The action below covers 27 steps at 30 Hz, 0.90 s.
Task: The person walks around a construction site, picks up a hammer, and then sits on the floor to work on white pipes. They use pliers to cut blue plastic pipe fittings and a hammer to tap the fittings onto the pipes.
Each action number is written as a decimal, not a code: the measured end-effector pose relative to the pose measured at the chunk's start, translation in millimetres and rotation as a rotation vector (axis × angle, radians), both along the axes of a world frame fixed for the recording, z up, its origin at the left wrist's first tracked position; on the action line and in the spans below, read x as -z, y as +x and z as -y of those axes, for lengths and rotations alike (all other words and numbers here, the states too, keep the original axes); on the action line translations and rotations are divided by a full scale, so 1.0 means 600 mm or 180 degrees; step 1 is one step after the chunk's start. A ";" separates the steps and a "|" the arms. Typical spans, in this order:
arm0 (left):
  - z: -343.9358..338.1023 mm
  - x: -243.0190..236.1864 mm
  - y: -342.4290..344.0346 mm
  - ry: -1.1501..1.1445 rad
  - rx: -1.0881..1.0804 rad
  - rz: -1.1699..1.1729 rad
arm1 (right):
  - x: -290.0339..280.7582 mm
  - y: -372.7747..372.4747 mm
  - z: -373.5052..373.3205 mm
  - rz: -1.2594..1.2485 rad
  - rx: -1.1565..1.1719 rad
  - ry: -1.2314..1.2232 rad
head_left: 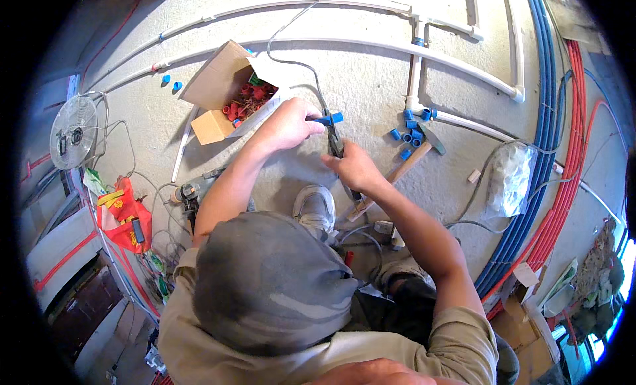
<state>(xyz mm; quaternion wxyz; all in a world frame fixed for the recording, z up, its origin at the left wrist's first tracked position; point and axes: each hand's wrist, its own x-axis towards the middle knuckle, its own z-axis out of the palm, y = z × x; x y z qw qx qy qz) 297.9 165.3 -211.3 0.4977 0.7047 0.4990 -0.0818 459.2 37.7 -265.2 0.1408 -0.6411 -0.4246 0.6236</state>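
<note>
Hands (289,123) on blue fitting (329,119), rough concrete floor (371,80) — pipes (344,46) across.

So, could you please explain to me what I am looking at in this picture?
There is no machine here, only people. A wide fisheye camera worn on someone's head looks straight down, which is why straight edges bend near the rim. It shows a crouching person in a grey cap from above, working on a concrete floor. That person's left hand holds a blue fitting, and the right hand grips a dark plier-like tool right beside it. Around them lie an open cardboard box with small red parts, loose blue fittings, a hammer, white pipes, a power drill, a plastic bag and a small fan.
</note>
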 end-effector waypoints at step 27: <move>0.011 0.036 -0.016 0.0567 0.0513 -0.0064 | 0.042 -0.027 0.026 -0.0131 0.0457 -0.0292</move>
